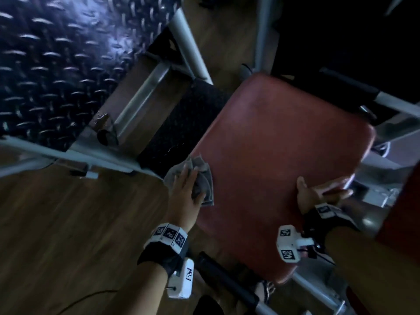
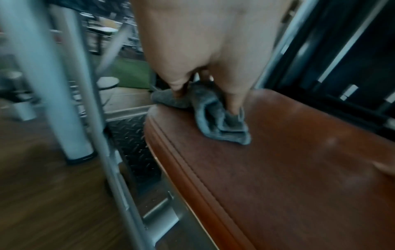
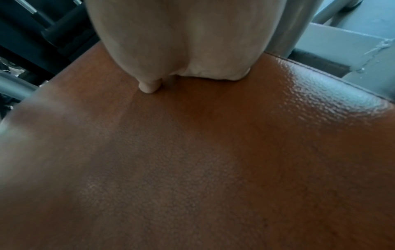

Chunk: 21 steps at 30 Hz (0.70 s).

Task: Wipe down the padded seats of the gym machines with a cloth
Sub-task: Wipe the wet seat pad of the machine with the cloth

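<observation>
A red-brown padded seat (image 1: 279,160) fills the middle of the head view. A crumpled grey cloth (image 1: 203,178) lies at its left edge. My left hand (image 1: 189,180) presses down on the cloth with its fingers stretched over it. In the left wrist view the thumb digs into the folds of the cloth (image 2: 222,125) on the seat (image 2: 288,177). My right hand (image 1: 322,193) rests on the seat's right edge holding nothing, with the thumb on top. Its fingers lie along the rim. In the right wrist view the palm and thumb tip sit on the seat (image 3: 192,160).
A diamond-plate footplate (image 1: 56,64) and grey steel frame tubes (image 1: 141,96) stand left of the seat on a wooden floor (image 1: 68,223). Black handle bars flank the seat at the near side (image 1: 227,280) and the far right (image 1: 350,87). My shoe (image 1: 264,289) is below.
</observation>
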Tool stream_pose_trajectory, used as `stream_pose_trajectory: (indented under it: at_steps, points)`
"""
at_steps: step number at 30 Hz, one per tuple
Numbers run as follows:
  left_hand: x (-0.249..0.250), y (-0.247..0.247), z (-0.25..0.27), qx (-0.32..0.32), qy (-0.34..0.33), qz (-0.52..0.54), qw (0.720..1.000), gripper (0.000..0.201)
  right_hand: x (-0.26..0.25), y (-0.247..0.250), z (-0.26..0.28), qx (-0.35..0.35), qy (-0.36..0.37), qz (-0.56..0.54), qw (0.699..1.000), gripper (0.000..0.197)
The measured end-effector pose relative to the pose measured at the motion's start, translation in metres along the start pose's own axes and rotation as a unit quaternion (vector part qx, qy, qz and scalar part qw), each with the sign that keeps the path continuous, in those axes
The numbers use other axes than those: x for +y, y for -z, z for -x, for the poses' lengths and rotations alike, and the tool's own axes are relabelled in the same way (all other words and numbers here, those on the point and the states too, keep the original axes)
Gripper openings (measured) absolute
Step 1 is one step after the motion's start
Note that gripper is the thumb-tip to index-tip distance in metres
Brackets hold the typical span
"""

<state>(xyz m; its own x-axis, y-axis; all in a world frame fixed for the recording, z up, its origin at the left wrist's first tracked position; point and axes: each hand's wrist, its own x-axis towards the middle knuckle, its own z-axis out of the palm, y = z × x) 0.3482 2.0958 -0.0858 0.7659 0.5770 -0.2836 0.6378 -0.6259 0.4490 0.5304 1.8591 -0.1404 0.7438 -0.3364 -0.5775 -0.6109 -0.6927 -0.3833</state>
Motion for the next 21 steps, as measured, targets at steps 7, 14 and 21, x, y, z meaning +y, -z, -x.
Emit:
stream_pose_trajectory:
  at_steps: [7,14,21]
  points:
    - [0.012,-0.014,-0.01,-0.111,-0.196,-0.111,0.968,0.056,-0.001,-0.003,0.002,0.008,0.013,-0.012,1.0,0.102]
    - [-0.019,-0.001,-0.023,-0.054,-0.17,-0.106,0.978,0.092,-0.002,-0.005,0.001,0.019,0.016,-0.021,0.999,0.104]
    - [-0.023,-0.003,-0.02,-0.141,-0.161,-0.048,0.976,0.083,0.008,-0.003,0.003,0.035,0.044,-0.055,0.997,0.104]
